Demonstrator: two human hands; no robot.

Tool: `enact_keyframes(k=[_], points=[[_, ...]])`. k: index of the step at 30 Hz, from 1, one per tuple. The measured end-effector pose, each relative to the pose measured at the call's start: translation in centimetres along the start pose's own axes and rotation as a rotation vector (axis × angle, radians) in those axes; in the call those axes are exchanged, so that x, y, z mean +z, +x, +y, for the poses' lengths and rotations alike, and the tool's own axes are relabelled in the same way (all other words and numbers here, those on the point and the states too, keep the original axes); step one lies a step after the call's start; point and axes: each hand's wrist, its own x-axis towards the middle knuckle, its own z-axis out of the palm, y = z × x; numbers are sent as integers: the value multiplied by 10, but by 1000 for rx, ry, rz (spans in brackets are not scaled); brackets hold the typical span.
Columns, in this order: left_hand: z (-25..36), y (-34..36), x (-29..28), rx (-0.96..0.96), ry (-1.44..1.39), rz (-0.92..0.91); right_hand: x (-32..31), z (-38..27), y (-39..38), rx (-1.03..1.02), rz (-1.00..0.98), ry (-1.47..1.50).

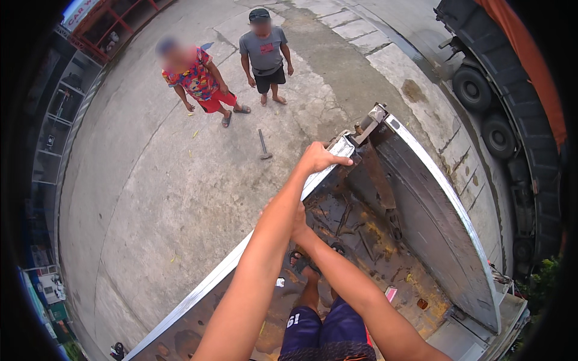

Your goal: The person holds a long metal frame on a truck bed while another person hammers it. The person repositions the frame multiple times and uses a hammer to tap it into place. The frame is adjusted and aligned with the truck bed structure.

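Observation:
I stand inside a truck bed with a rusty, dirty floor (415, 274). My left hand (320, 157) is closed over the white top rim of the side panel (205, 282), close to the corner, its thumb pointing along the inner edge. Lower on the same panel, my right hand (298, 224) grips the rim. The left forearm crosses in front and hides part of that hand. Just beyond my left hand is a worn metal corner latch (370, 124), where this panel meets the curved grey panel (415, 174).
Two people, one in a patterned shirt (195, 75) and one in a grey shirt (264, 49), stand on the concrete (162, 180). A long-handled hammer (263, 144) lies there. A large truck (512, 108) stands at the right. Debris litters the bed around my sandalled feet (299, 260).

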Motion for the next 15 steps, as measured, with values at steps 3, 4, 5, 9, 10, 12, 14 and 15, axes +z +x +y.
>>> enact_keyframes(k=[3, 4, 5, 9, 10, 12, 14, 15], points=[[5, -7, -1, -5, -40, -1, 2, 3, -1, -33, -3, -38], [7, -7, -3, -4, -53, 3, 2, 5, -1, -35, -11, -50], [8, -10, -1, 52, -42, 78, 3, 6, -2, -41, -18, -61], [6, -4, -1, -38, -81, -60, 6, 8, -5, -61, 12, -15], [4, -2, 0, -17, -43, -23, 8, 8, -5, -30, 19, 53], [0, 1, 2, 31, -17, 32, 10, 8, -5, 24, 37, 133], [-2, 3, 3, 14, -10, 23, 9, 6, -4, 24, 75, 131], [-2, 4, 3, -23, -15, -18, 9, 5, -4, 18, 53, 74]])
